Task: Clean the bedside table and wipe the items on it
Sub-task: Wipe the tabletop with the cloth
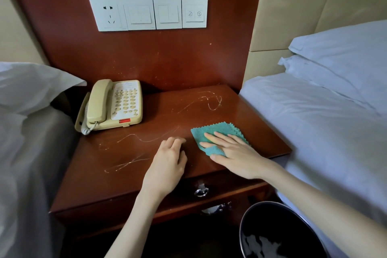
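A reddish-brown bedside table (134, 174) stands between two beds. My right hand (234, 153) lies flat with straight fingers on a teal cloth (217, 131), pressing it onto the table's right front part. My left hand (167, 161) rests on the tabletop just left of the cloth, fingers loosely curled and holding nothing. A beige telephone (114, 104) sits at the table's back left, its handset on the cradle. Thin pale strands lie scattered on the wood, some near the back right (211, 101) and some at the front left (129, 161).
White-sheeted beds flank the table, left (27, 132) and right (326, 123). A black waste bin (274, 230) stands on the floor at the table's front right. The drawer has a metal pull (201, 191). A row of white wall switches (148, 13) sits on the wooden back panel.
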